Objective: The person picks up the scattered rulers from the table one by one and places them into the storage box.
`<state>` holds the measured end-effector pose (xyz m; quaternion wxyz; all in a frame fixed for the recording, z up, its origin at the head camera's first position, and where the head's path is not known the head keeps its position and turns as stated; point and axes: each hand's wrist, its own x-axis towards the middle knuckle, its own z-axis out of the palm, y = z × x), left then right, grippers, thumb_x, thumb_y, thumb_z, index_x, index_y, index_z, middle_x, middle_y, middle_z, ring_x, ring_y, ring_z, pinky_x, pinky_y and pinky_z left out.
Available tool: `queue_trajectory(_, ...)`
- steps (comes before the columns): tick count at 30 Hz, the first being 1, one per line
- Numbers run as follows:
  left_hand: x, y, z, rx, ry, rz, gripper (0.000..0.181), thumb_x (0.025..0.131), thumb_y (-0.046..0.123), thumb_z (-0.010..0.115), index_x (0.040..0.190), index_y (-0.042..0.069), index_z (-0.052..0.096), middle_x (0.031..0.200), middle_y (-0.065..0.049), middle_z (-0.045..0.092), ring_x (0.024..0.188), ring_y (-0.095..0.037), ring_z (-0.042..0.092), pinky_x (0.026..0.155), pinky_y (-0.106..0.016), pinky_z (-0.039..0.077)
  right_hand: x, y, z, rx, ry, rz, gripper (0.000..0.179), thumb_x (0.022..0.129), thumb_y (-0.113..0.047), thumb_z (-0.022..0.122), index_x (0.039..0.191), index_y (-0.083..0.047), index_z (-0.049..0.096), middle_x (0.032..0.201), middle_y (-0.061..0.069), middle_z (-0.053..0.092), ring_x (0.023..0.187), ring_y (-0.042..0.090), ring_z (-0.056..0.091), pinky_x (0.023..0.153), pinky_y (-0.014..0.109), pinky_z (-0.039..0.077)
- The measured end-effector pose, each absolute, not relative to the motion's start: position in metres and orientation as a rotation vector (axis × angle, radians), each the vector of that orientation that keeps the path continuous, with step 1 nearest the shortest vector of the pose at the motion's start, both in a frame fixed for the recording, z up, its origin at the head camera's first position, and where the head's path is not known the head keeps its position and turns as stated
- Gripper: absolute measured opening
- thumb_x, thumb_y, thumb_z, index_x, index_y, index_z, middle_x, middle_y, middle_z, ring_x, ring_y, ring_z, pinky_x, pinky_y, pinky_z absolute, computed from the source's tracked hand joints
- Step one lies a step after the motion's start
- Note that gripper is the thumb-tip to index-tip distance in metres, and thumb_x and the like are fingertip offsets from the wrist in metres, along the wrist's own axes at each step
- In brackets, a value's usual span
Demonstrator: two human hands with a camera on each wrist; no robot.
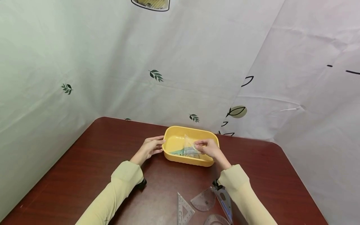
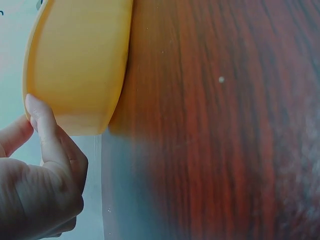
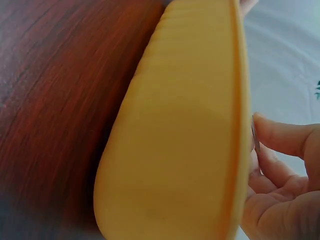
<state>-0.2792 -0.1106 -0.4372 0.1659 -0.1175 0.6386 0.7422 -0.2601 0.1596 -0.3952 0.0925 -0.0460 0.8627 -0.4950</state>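
Note:
A yellow plastic bin (image 1: 185, 160) stands on the table toward the back. My left hand (image 1: 150, 146) grips its left end; in the left wrist view the thumb and a finger pinch the rim (image 2: 26, 75). Over the bin's right half, my right hand (image 1: 209, 147) pinches a clear set square (image 1: 188, 144) at one edge. Seen from the right wrist, a thin edge (image 3: 255, 135) shows between thumb and fingers, past the bin wall (image 3: 175, 130). Under the set square, greenish and clear flat pieces (image 1: 176, 152) lie on the bin's floor; their kinds are hard to tell.
Nearer the front of the table (image 1: 157, 193) lie a clear set square (image 1: 180, 207), a clear half-round protractor (image 1: 204, 201), another rounded clear protractor (image 1: 216, 218) and a clear ruler-like piece (image 1: 226, 206), partly behind the right sleeve. A patterned white cloth (image 1: 182, 93) hangs behind.

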Motion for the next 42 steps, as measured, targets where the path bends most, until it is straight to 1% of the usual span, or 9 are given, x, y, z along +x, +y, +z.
queue_trajectory(2, -0.28, -0.111, -0.437, -0.337, 1.818, 2.115, 0.049, 0.092, 0.012, 0.065, 0.139, 0.012, 0.052, 0.085, 0.0, 0.068, 0.064, -0.006, 0.062, 0.06, -0.018, 0.055, -0.263, 0.157, -0.398, -0.138, 2.592, -1.454, 0.023, 0.089, -0.002, 0.064, 0.109, 0.008, 0.069, 0.099, 0.021, 0.071, 0.077, 0.017, 0.066, 0.064, 0.024, 0.057)
queue_trajectory(7, -0.28, -0.11, -0.438, -0.338, 1.816, 2.107, 0.049, 0.092, 0.012, 0.065, 0.139, 0.012, 0.052, 0.087, -0.001, 0.068, 0.065, -0.006, 0.062, 0.06, -0.018, 0.056, -0.267, 0.152, -0.409, -0.136, 2.665, -1.373, 0.018, 0.085, 0.003, 0.066, 0.102, 0.005, 0.072, 0.09, 0.018, 0.072, 0.061, 0.015, 0.061, 0.054, 0.023, 0.051)
queue_trajectory(9, -0.28, -0.11, -0.439, -0.346, 1.816, 2.107, 0.048, 0.092, 0.013, 0.065, 0.139, 0.013, 0.053, 0.088, -0.001, 0.068, 0.065, -0.006, 0.062, 0.06, -0.018, 0.056, -0.267, 0.15, -0.414, -0.129, 2.695, -1.327, 0.016, 0.085, 0.002, 0.068, 0.1, 0.003, 0.073, 0.086, 0.015, 0.072, 0.056, 0.014, 0.057, 0.051, 0.022, 0.047)
queue_trajectory(12, -0.281, -0.111, -0.439, -0.33, 1.817, 2.115, 0.05, 0.092, 0.013, 0.065, 0.139, 0.011, 0.052, 0.088, 0.0, 0.068, 0.064, -0.005, 0.062, 0.06, -0.018, 0.056, -0.267, 0.149, -0.419, -0.108, 2.744, -1.272, 0.013, 0.085, -0.002, 0.071, 0.098, 0.001, 0.074, 0.082, 0.011, 0.071, 0.054, 0.013, 0.056, 0.048, 0.02, 0.044)
queue_trajectory(22, -0.281, -0.111, -0.439, -0.318, 1.79, 2.128, 0.051, 0.091, 0.012, 0.066, 0.139, 0.01, 0.052, 0.083, 0.002, 0.067, 0.064, -0.005, 0.062, 0.06, -0.018, 0.056, -0.268, 0.147, -0.431, -0.048, 2.88, -1.107, 0.011, 0.079, -0.006, 0.077, 0.089, -0.004, 0.075, 0.075, 0.004, 0.07, 0.062, 0.008, 0.056, 0.055, 0.019, 0.044)
queue_trajectory(28, -0.278, -0.111, -0.438, -0.299, 1.784, 2.146, 0.052, 0.089, 0.015, 0.069, 0.138, 0.01, 0.053, 0.082, 0.002, 0.068, 0.066, -0.006, 0.064, 0.062, -0.018, 0.056, -0.267, 0.147, -0.431, -0.04, 2.886, -1.075, 0.011, 0.079, -0.007, 0.076, 0.089, -0.004, 0.075, 0.075, 0.004, 0.069, 0.063, 0.009, 0.056, 0.057, 0.019, 0.044)
queue_trajectory(33, -0.28, -0.111, -0.441, -0.347, 1.793, 2.129, 0.049, 0.091, 0.013, 0.067, 0.138, 0.013, 0.054, 0.084, 0.001, 0.067, 0.067, -0.007, 0.063, 0.061, -0.018, 0.056, -0.267, 0.148, -0.434, -0.056, 2.877, -1.066, 0.013, 0.079, -0.008, 0.076, 0.091, -0.004, 0.074, 0.075, 0.003, 0.069, 0.062, 0.009, 0.055, 0.056, 0.02, 0.044)
queue_trajectory(38, -0.281, -0.111, -0.442, -0.364, 1.776, 2.133, 0.048, 0.092, 0.012, 0.066, 0.138, 0.012, 0.053, 0.082, 0.001, 0.066, 0.065, -0.007, 0.062, 0.06, -0.018, 0.055, -0.269, 0.15, -0.436, -0.07, 2.823, -1.105, 0.016, 0.08, -0.008, 0.072, 0.096, -0.004, 0.073, 0.074, 0.003, 0.067, 0.057, 0.01, 0.051, 0.051, 0.021, 0.039)
queue_trajectory(42, -0.28, -0.111, -0.44, -0.352, 1.78, 2.134, 0.049, 0.092, 0.012, 0.066, 0.139, 0.012, 0.053, 0.083, 0.0, 0.067, 0.064, -0.007, 0.062, 0.059, -0.018, 0.056, -0.269, 0.151, -0.436, -0.066, 2.81, -1.127, 0.017, 0.082, -0.007, 0.066, 0.098, -0.004, 0.072, 0.076, 0.004, 0.066, 0.058, 0.011, 0.05, 0.051, 0.021, 0.038)
